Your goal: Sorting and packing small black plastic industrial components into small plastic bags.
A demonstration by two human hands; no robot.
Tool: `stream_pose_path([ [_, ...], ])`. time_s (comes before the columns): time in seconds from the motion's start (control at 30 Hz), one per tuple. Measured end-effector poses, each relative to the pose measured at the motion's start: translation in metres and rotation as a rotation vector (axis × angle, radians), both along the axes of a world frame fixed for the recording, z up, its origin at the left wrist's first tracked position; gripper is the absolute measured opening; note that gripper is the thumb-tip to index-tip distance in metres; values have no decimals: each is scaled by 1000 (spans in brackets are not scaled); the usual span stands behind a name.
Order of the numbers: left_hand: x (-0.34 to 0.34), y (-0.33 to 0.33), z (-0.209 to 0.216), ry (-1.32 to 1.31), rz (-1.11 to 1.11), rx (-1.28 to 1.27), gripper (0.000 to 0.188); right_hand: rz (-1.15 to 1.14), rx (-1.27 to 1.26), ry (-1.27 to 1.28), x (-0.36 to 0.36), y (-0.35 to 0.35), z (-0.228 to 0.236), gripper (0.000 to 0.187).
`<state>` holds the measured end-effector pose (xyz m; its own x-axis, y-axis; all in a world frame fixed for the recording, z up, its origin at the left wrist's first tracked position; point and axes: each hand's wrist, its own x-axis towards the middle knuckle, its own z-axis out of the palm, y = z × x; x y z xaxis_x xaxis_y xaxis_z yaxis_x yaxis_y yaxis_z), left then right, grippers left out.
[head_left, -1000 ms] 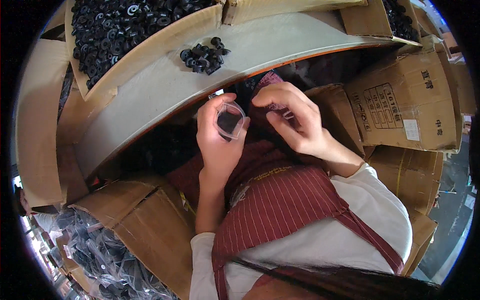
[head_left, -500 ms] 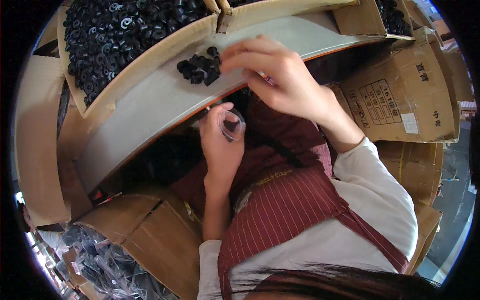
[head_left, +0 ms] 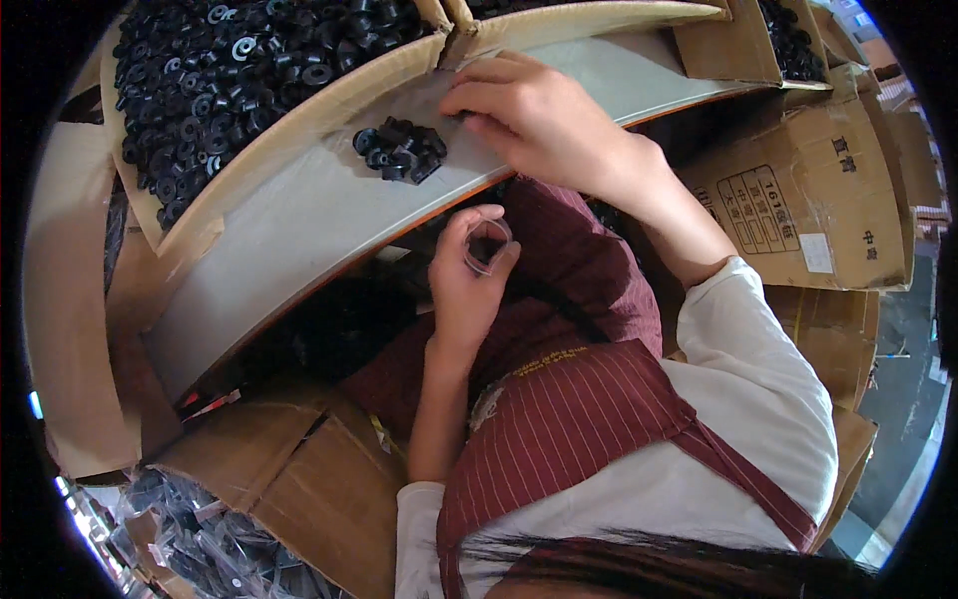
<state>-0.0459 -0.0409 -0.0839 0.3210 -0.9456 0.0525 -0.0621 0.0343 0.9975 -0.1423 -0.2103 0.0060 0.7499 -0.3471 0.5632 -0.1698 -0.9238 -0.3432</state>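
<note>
Many black parts [head_left: 401, 151] piled beside right hand [head_left: 549, 120], pinching 1; left hand [head_left: 463, 280] curled round clear cup [head_left: 479, 267]; carton [head_left: 339, 108] behind.

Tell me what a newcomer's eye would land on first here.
Probably the box heaped with black parts at upper left. Next, the small pile on the pale table in front of it, with the right hand just to its right. Then the red striped apron at lower centre, the left hand above it holding a clear cup-like piece.
</note>
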Motion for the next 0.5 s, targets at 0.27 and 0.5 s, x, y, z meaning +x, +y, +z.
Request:
stream_pose_path([
  [0.27, -4, -3, 7, 143, -57, -16, 40, -105, -14, -9, -15, -3, 4, 23],
  [0.5, -3, -6, 31, 345, -49, 54, 36, -138, 357, 3, -26, -3, 4, 20],
])
